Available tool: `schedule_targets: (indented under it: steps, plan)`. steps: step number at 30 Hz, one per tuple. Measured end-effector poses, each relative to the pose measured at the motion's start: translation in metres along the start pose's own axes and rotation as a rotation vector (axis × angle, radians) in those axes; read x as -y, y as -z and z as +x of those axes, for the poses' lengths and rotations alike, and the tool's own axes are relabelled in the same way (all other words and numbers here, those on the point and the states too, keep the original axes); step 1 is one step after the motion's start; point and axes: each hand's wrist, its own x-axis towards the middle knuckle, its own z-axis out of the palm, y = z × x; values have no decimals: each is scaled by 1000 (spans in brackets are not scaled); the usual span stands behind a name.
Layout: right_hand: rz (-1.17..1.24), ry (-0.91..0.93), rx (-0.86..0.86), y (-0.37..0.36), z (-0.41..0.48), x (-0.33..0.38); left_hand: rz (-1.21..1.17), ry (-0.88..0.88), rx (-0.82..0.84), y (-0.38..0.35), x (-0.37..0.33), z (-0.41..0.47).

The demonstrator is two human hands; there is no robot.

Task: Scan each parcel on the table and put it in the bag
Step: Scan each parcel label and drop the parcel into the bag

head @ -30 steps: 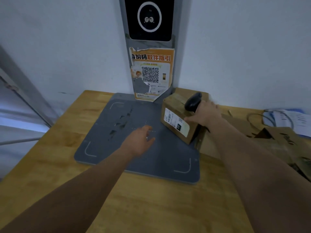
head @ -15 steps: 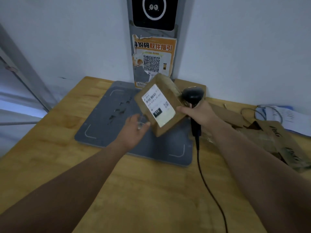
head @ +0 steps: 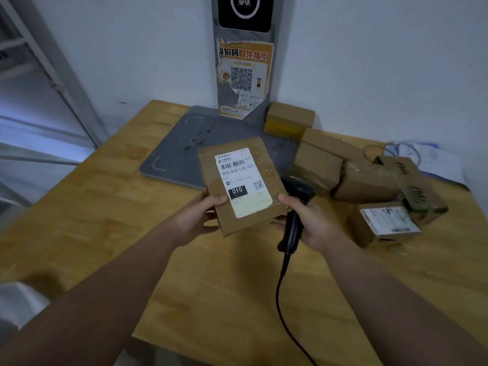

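The parcel point(head: 240, 183) had come off the grey pad point(head: 179, 159), now held label-up above the table point(head: 105, 207); left hand point(head: 195, 220) gripped its near corner; right hand point(head: 309, 223) pinched its edge while clasping the scanner point(head: 295, 212); scan judged pending.

A pad point(head: 179, 154) lies toward the back of the worktop point(head: 105, 220), in the corner of the walls. A post point(head: 244, 38) stands behind it, with a poster point(head: 243, 77) on it. A box point(head: 289, 121) sits at the pad's back right corner. Right of the pad lies a heap point(head: 364, 180) of parcels that touch one another, with papers point(head: 433, 159) behind them. Over the pad's front edge, a parcel point(head: 243, 180) is held between the left hand point(head: 195, 220) and the right hand point(head: 311, 220). The right hand also holds the scanner point(head: 293, 228), just right of the parcel, and its cord point(head: 280, 299) trails forward.
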Motion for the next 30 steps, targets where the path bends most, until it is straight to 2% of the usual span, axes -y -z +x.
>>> schedule_targets:
  steps: [2,5,9,16,23,30]
  plan:
    - [-25,-36,-10,6,-11,-12,96,43,7,-2,12,-18]
    - [-144,-58,-62,7,-24,-27,103,42,-65,-8,28,-37]
    - [-322,146,-285,-3,-41,-42,134,20,-239,-11,46,-48]
    - [-443,240,-84,-44,-82,-45,184,-69,-394,2,60,-51]
    - [-447,220,-77,-75,-91,-68,226,-111,-424,14,66,-60]
    - [-393,167,-92,-74,-98,-67,210,-98,-418,21,72,-61]
